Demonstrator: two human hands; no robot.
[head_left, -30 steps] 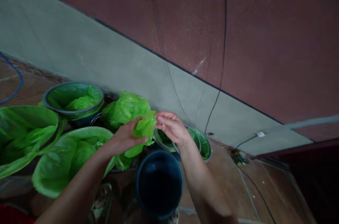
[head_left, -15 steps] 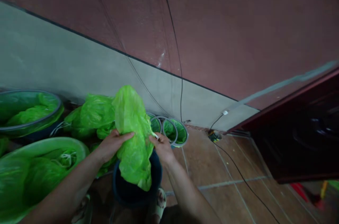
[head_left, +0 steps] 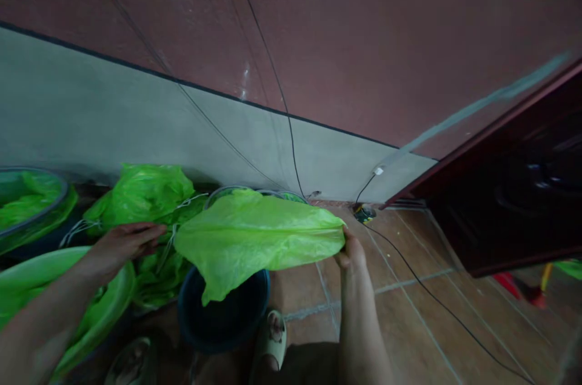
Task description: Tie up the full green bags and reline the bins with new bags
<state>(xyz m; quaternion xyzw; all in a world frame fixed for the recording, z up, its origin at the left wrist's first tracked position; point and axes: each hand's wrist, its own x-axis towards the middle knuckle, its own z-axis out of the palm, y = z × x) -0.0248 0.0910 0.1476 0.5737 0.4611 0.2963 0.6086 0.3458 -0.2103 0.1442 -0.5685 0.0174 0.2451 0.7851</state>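
A thin, bright green plastic bag (head_left: 259,230) is stretched out sideways in front of me, over a dark blue bucket (head_left: 222,324). My right hand (head_left: 350,248) pinches the bag's right end. Its left end hangs loose, with one corner drooping above the bucket. My left hand (head_left: 134,242) is apart from the bag, its fingers stretched toward it and nothing plainly in them. White strings (head_left: 170,239) show just beyond those fingertips; whether they belong to this bag I cannot tell. Behind them lies a heap of green bags (head_left: 150,191).
A light green tub (head_left: 125,279) and a dark tub (head_left: 63,191), both with green plastic inside, stand at left. Behind the bag are partly hidden round bins (head_left: 291,196). A black cable (head_left: 422,312) crosses the tiled floor near a dark door (head_left: 509,191). My feet flank the bucket.
The bag went from bunched upright between both hands to spread out sideways. My right hand moved right with one end; my left hand moved left, off the bag. The view shifted slightly.
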